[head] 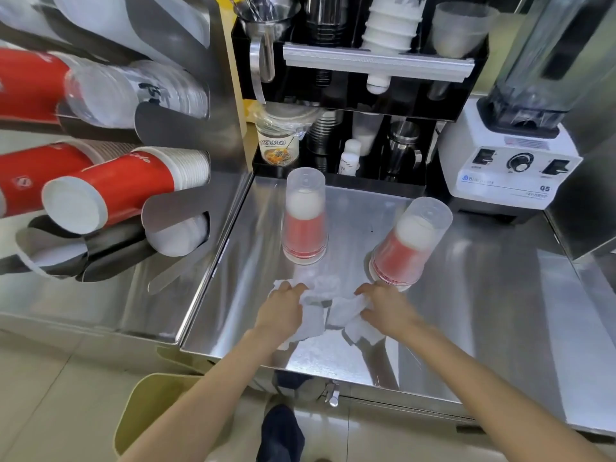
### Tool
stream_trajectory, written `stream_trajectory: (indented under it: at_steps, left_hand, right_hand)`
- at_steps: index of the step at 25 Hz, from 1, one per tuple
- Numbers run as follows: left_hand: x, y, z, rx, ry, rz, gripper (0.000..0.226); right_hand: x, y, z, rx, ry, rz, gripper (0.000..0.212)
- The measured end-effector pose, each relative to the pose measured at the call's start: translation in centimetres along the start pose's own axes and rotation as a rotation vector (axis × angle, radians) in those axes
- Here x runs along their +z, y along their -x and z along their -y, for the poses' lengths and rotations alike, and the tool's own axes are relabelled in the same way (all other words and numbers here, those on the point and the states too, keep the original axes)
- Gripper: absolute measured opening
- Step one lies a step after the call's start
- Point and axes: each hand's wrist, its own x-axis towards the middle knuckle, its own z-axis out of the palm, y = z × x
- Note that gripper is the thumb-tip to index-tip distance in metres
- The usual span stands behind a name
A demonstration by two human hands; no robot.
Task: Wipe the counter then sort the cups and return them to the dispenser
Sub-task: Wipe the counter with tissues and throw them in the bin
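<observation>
Stainless counter point(466, 295) fills the view, with a cup dispenser point(186, 168) mounted on the left wall and a blender point(510, 161) at the back right. Your left hand point(283, 308) and right hand point(386, 306) both rest on a crumpled white cloth point(328, 303) near the front edge, fingers curled into its folds and pinching it; neither hand lies flat. The cloth looks thin, soft and limp, so it should bunch easily. Gather it into a pad under one palm rather than dragging loose corners, which would likely snag. Two upside-down cup stacks stand just behind the cloth: the left stack point(304, 225) upright, the right stack point(408, 245) appearing to lean toward the right in this wide-angle view. Each looks like a clear plastic cup over a red paper one. Expect both to be very light, smooth-walled and easily crushed or tipped. The right stack sits just beside your right hand, so a wipe could knock it over. Take each stack low around its wide rim end, with a gentle squeeze. Wiping appears barely begun; sorting not yet started.
</observation>
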Motion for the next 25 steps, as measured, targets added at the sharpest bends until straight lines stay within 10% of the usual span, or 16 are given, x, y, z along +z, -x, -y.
stream_trajectory:
  at_steps: [13,19,25]
  left_hand:
    - [-4.7,8.1,1.1,-0.046,0.517,-0.453,0.031]
    - [-6.5,11.1,5.6,-0.183,0.558,-0.571,0.022]
    - [-7.4,15.8,13.3,-0.447,0.550,-0.426,0.054]
  right_hand:
    - [-2.4,4.0,6.4,-0.292,-0.274,-0.247,0.026]
    - [-2.0,3.6,12.4,-0.260,-0.347,0.054,0.014]
    - [2.3,3.4,21.3,-0.274,-0.396,0.244,0.050]
